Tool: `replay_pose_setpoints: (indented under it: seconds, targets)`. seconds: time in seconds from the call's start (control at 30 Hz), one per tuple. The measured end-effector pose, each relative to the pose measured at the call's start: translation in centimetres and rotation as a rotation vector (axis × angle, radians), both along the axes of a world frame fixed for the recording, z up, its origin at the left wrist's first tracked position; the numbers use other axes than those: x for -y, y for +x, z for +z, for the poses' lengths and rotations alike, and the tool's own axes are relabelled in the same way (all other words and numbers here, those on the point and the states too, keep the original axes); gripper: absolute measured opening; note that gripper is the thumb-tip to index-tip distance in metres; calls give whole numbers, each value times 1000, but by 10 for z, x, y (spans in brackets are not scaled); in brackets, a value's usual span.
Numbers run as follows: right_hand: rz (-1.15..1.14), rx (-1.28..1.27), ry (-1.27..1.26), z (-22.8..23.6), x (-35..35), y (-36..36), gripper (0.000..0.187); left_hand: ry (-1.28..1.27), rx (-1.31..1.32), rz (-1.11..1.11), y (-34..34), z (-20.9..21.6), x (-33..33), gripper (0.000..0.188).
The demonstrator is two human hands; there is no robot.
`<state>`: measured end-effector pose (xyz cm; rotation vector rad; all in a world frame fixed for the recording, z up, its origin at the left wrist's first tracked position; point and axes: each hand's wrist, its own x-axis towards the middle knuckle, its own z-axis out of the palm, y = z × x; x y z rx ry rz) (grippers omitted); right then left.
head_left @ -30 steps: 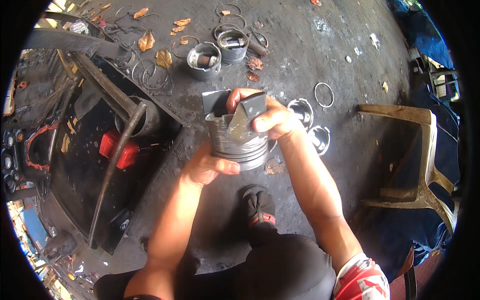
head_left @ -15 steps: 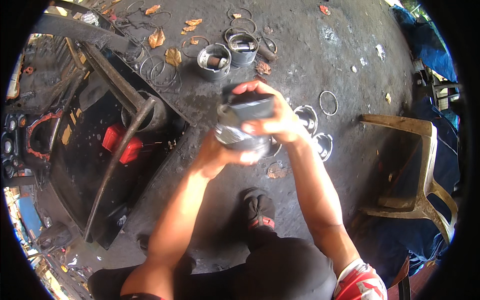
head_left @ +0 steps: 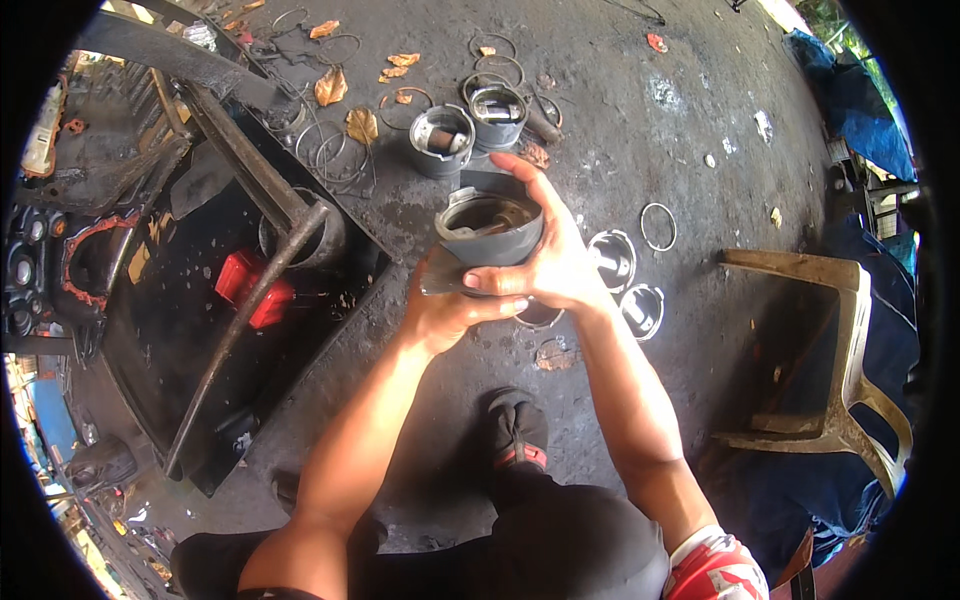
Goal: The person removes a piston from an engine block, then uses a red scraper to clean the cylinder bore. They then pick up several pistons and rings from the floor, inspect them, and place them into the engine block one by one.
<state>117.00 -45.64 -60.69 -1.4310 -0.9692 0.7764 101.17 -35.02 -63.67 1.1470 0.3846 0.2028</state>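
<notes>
An engine piston (head_left: 515, 245) is held in front of me, its hollow open end tilted up toward me. My right hand (head_left: 555, 250) wraps its right side, with the thumb across the front and the index finger reaching behind. My left hand (head_left: 440, 305) is closed underneath and at the left of it. Between palm and piston a dark grey flat sheet (head_left: 447, 272) sticks out; a dark edge like it shows behind the piston. On the ground beyond stand two more pistons (head_left: 442, 142). Others (head_left: 612, 258) lie right of my wrist, and one is partly hidden below my hands.
Thin metal rings (head_left: 658, 227) and dry leaves (head_left: 361, 126) are scattered on the dark ground. At left a metal frame (head_left: 250, 315) stands over a black tray with a red container (head_left: 252, 288). A worn plastic chair (head_left: 845, 350) lies at right. My shoe (head_left: 518, 425) is below the hands.
The piston, blurred and tipped half a second ago, has turned so that its hollow end now faces up. My right hand has shifted around its side. My left hand stays beneath it.
</notes>
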Motion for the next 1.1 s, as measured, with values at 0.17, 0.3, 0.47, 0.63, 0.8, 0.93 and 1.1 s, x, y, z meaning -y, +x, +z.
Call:
replay_pose_setpoints:
  seconds: [0.17,0.3,0.47,0.63,0.8,0.93,1.1]
  targets:
    - [213,-464,139,2,-5,3,124,-158,197,-15,4,-1,9,92]
    - [-24,-109,-50,8,-7,-1,112,-133,-5,99,2,2,8,80]
    - [129,-427,50,12,-10,4,117,-8,87,-3,5,-3,2,90]
    - [38,-227,-201,3,-15,12,63,-246,65,-65,7,-4,-5,73]
    - [-55,-156,-185,-10,-20,17,55,-75,-139,15,6,3,-6,70]
    - [313,-503,97,-5,-19,21,55,-283,245,-150,5,4,-3,88]
    - [-39,96,-203,4,-31,18,66,41,-64,108,10,11,-12,94]
